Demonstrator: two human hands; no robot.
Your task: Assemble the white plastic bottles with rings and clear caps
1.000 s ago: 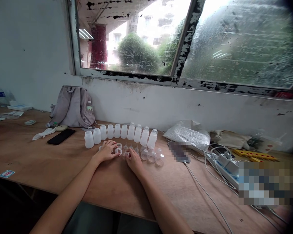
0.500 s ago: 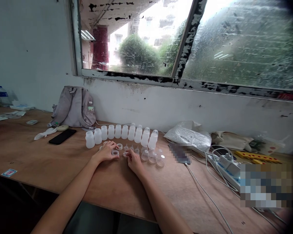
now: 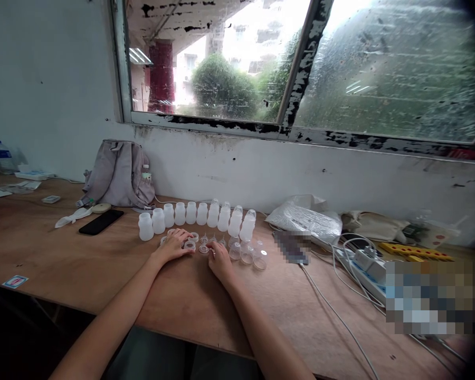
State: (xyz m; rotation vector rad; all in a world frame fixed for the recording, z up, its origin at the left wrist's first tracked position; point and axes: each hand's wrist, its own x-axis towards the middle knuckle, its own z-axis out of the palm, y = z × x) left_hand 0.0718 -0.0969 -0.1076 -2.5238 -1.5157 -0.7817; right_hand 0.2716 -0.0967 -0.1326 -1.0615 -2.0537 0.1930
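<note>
Several white bottles stand in a curved row on the wooden table; those at the right end wear clear caps. My left hand rests over some rings, its thumb and fingers apart around a ring. My right hand lies just right of a clear nipple, fingertips near it; whether they pinch anything is too small to tell. More clear nipples sit behind that hand. To its right are clear dome caps.
A grey backpack leans on the wall, with a black phone in front. At the right lie a plastic-wrapped package, a blurred phone, a power strip and cables. A window is above.
My right hand has shifted slightly right, away from the nearest nipple. The ring by my left hand has moved slightly right and up.
</note>
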